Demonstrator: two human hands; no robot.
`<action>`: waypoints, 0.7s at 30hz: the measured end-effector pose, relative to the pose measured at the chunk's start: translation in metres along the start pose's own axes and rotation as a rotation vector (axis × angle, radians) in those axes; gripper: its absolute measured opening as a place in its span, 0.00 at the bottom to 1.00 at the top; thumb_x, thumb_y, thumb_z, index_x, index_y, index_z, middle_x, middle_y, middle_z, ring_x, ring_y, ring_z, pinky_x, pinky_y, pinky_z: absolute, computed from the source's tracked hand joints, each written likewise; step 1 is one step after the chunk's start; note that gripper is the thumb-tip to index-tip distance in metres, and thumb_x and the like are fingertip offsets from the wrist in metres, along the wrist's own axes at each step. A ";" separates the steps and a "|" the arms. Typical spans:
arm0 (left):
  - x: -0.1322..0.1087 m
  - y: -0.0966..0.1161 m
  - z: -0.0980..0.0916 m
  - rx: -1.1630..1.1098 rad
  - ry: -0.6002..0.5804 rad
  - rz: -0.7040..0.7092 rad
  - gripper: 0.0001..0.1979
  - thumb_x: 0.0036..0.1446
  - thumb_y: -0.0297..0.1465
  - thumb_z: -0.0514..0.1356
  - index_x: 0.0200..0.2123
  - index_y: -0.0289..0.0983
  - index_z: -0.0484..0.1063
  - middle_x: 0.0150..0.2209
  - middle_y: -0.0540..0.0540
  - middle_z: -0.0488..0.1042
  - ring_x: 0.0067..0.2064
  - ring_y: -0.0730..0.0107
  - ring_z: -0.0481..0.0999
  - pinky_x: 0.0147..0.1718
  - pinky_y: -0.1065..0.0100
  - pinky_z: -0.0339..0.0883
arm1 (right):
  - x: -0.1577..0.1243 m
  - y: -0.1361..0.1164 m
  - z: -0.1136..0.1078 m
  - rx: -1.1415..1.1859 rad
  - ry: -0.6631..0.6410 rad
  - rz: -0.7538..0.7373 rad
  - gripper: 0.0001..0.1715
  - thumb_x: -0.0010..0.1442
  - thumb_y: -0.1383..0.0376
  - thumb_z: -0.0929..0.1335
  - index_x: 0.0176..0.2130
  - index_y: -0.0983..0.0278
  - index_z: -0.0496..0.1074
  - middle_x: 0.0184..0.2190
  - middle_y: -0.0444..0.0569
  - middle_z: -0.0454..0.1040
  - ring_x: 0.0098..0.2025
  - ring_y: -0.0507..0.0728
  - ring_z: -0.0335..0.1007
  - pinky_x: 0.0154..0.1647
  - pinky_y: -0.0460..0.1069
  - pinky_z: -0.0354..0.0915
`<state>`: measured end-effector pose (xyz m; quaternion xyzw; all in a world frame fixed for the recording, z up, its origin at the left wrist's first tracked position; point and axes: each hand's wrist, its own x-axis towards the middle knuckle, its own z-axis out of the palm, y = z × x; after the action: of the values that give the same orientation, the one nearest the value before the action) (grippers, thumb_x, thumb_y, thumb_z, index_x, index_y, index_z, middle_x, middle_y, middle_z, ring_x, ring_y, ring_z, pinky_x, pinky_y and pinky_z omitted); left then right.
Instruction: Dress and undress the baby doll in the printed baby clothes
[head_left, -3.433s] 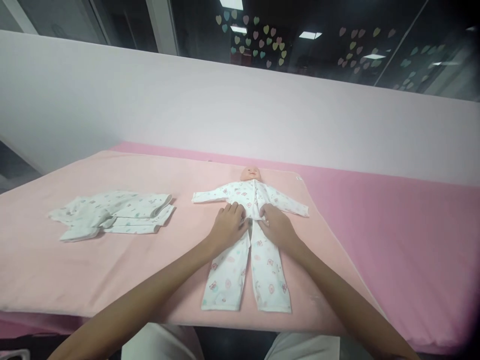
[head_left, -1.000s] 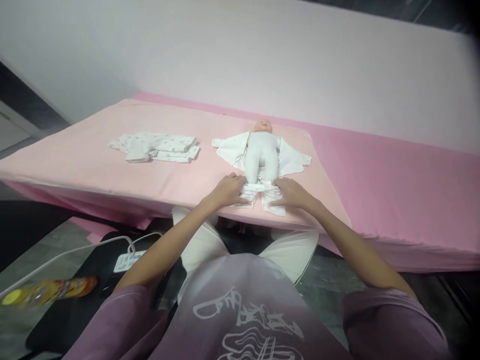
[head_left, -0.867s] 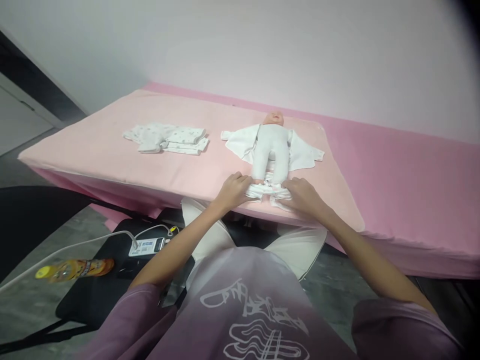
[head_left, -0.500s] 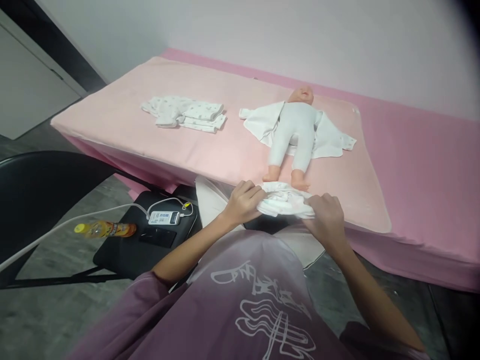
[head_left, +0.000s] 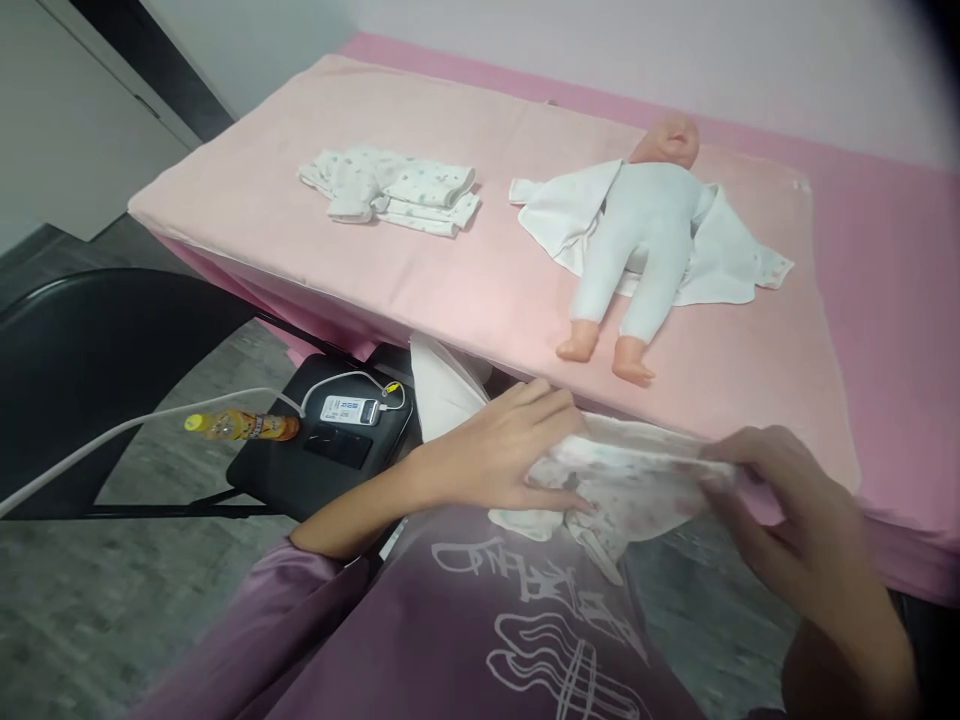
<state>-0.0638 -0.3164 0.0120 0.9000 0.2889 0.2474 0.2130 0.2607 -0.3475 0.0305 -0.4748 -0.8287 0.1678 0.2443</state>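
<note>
Between my two hands hangs a white patterned baby garment (head_left: 637, 490), partly spread, in front of my shirt at the table's near edge. My left hand (head_left: 510, 440) grips its left part, the thumb and fingers closed on the cloth. At the garment's upper right corner, my right hand (head_left: 787, 510) pinches the edge; that hand is slightly blurred. Beyond them a baby doll (head_left: 645, 240) lies on its back, feet toward me, its torso and legs white. A white baby top (head_left: 727, 255) is spread open beneath the doll, sleeves out to both sides.
Folded white patterned baby clothes (head_left: 397, 190) lie on the pink padded table (head_left: 315, 240), left of the doll. A black chair (head_left: 112, 370) stands left, its seat bearing a yellow-capped bottle (head_left: 244, 426), a phone (head_left: 337, 447) and a white device (head_left: 349, 409) with a cable.
The bunched white cloth is now opened out and nearer my body. My right hand has moved right and down, away from my left. The view has shifted, with the doll appearing farther right.
</note>
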 end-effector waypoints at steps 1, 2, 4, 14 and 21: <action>0.002 0.000 -0.001 0.019 0.022 0.023 0.20 0.69 0.49 0.63 0.45 0.37 0.71 0.40 0.44 0.74 0.42 0.60 0.68 0.45 0.58 0.66 | 0.001 0.001 -0.002 -0.021 0.066 -0.008 0.03 0.70 0.61 0.70 0.43 0.57 0.74 0.36 0.47 0.75 0.37 0.60 0.69 0.37 0.55 0.62; 0.004 0.000 -0.001 0.048 0.053 0.041 0.17 0.71 0.46 0.62 0.45 0.37 0.72 0.39 0.44 0.74 0.41 0.61 0.67 0.44 0.58 0.65 | 0.001 0.003 -0.004 -0.047 0.123 -0.016 0.02 0.70 0.62 0.71 0.42 0.57 0.76 0.34 0.46 0.76 0.36 0.59 0.69 0.36 0.55 0.62; 0.009 -0.001 0.001 0.125 0.129 0.067 0.13 0.72 0.42 0.61 0.45 0.38 0.73 0.38 0.45 0.75 0.41 0.62 0.67 0.43 0.59 0.63 | 0.001 0.009 -0.007 -0.122 0.169 -0.018 0.06 0.67 0.60 0.74 0.45 0.55 0.79 0.32 0.47 0.77 0.34 0.60 0.70 0.36 0.56 0.62; 0.032 -0.001 0.008 0.434 0.138 0.026 0.16 0.75 0.42 0.55 0.54 0.39 0.73 0.42 0.42 0.76 0.44 0.57 0.70 0.41 0.58 0.61 | 0.005 0.019 -0.004 -0.455 0.138 -0.029 0.11 0.65 0.51 0.76 0.44 0.53 0.80 0.28 0.44 0.79 0.34 0.65 0.74 0.37 0.59 0.62; 0.038 0.007 0.015 0.356 0.149 -0.027 0.16 0.76 0.44 0.54 0.46 0.38 0.72 0.44 0.40 0.75 0.48 0.53 0.71 0.43 0.56 0.63 | 0.000 0.010 -0.005 -0.323 0.244 -0.073 0.12 0.61 0.55 0.78 0.40 0.53 0.74 0.35 0.48 0.78 0.36 0.64 0.75 0.35 0.59 0.65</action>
<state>-0.0256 -0.3012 0.0164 0.8986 0.3553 0.2556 0.0315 0.2703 -0.3419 0.0291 -0.4944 -0.8257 -0.0348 0.2694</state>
